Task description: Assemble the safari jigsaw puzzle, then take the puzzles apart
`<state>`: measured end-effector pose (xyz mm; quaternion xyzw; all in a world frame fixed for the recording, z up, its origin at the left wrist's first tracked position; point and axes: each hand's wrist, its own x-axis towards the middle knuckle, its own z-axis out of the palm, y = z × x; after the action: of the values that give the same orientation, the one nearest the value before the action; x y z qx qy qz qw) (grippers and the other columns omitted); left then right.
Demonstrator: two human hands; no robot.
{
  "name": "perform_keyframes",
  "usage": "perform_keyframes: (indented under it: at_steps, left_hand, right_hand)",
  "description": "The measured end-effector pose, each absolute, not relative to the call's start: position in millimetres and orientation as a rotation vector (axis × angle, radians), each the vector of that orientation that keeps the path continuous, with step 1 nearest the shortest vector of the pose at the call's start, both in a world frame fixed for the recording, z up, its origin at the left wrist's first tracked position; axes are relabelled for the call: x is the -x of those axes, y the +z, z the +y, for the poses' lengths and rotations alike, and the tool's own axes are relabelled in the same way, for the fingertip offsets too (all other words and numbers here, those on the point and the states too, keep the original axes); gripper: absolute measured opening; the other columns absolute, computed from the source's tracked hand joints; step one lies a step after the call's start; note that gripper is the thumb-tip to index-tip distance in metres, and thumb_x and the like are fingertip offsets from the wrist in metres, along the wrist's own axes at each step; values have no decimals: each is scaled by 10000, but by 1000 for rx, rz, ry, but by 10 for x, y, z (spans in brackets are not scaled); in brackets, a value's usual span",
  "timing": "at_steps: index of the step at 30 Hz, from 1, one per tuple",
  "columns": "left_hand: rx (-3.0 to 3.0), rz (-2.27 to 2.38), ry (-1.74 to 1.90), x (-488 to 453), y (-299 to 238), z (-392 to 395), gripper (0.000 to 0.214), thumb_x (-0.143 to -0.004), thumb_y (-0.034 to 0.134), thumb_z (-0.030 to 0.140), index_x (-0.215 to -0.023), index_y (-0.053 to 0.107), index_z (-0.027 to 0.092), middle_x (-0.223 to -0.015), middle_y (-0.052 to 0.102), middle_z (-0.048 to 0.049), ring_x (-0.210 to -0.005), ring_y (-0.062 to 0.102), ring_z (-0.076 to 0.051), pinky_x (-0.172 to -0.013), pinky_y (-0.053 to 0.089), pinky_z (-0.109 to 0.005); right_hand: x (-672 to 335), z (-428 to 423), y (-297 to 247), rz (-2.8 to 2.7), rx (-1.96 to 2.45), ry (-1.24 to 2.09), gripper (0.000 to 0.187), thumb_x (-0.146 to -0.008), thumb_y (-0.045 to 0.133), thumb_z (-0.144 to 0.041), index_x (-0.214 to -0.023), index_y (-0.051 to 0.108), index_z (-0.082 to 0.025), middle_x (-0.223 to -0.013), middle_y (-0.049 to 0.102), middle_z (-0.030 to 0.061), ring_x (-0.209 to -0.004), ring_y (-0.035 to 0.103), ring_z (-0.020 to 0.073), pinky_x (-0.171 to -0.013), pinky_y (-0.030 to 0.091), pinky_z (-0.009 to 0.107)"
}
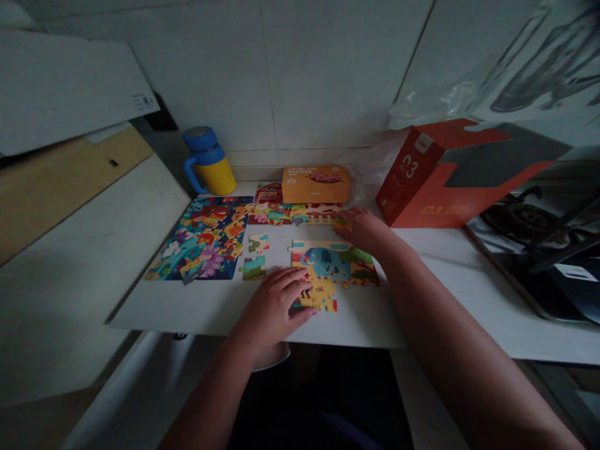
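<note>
A partly joined jigsaw puzzle (328, 265) with a blue elephant lies on the white table in front of me. My left hand (274, 306) rests at its lower left edge, fingers stretched over the yellow part and thumb apart. My right hand (359, 228) reaches beyond the puzzle's top edge, its fingers bent down around a puzzle piece (342, 224) by the back row. The fingers partly hide that piece. Left of the elephant puzzle lie two loose pieces, a pale one (259, 243) and a green one (254, 268).
A dark, colourful puzzle (220, 219) covers the table's left side, with loose pieces on it. Behind stand a blue-yellow flask (218, 172), an orange puzzle box (316, 185) and a large red-orange box (417, 181). A gas stove (529, 231) is at right.
</note>
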<state>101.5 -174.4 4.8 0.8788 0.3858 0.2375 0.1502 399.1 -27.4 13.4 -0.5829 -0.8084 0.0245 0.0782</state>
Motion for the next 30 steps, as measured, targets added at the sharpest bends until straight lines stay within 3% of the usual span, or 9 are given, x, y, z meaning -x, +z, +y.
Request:
perform_keyframes:
  at_steps: [6, 13, 19, 24, 30]
  left_hand:
    - [-2500, 1139, 738, -1029, 55, -1748, 394, -864, 836, 327, -1223, 694, 248, -1446, 671, -87, -1352, 615, -290, -1165, 502, -525]
    - [-2508, 1179, 733, -1038, 71, -1737, 371, -868, 831, 317, -1202, 689, 241, -1439, 675, -87, -1345, 620, -289, -1153, 512, -534]
    - [-2544, 1206, 734, -1029, 52, -1721, 353, -906, 796, 332, -1228, 682, 240, -1441, 673, -92, -1353, 607, -294, -1169, 487, -556]
    - [-2541, 1227, 744, -1029, 43, -1705, 338, -919, 781, 335, -1226, 681, 236, -1435, 671, -108, -1352, 609, -306, -1174, 477, -568]
    - [-2543, 1237, 784, -1034, 37, -1706, 329, -918, 778, 345, -1213, 678, 238, -1413, 678, -108, -1332, 618, -309, -1155, 488, -560]
  right_hand:
    - [-4104, -284, 161, -2351, 1818, 74, 578, -958, 684, -350, -1476, 588, -113, -1385, 678, 211, -1236, 664, 345, -1049, 519, 429]
    - [-4168, -300, 211, -2333, 1876, 76, 524, -957, 689, -357, -1425, 618, -132, -1307, 738, 190, -1147, 712, 339, -965, 550, 405]
    - [-4191, -340, 241, -2302, 1883, 52, 608, -925, 716, -399, -1447, 574, -122, -1205, 762, 195, -1032, 735, 336, -866, 565, 401]
    - [-4155, -376, 322, -2253, 1729, 110, 622, -867, 770, -376, -1412, 582, -142, -1240, 740, 184, -1061, 721, 320, -909, 558, 390]
    - [-3992, -532, 470, -2366, 1375, 292, 500, -845, 804, -306, -1301, 634, -193, -1263, 735, 113, -1075, 711, 263, -943, 545, 356]
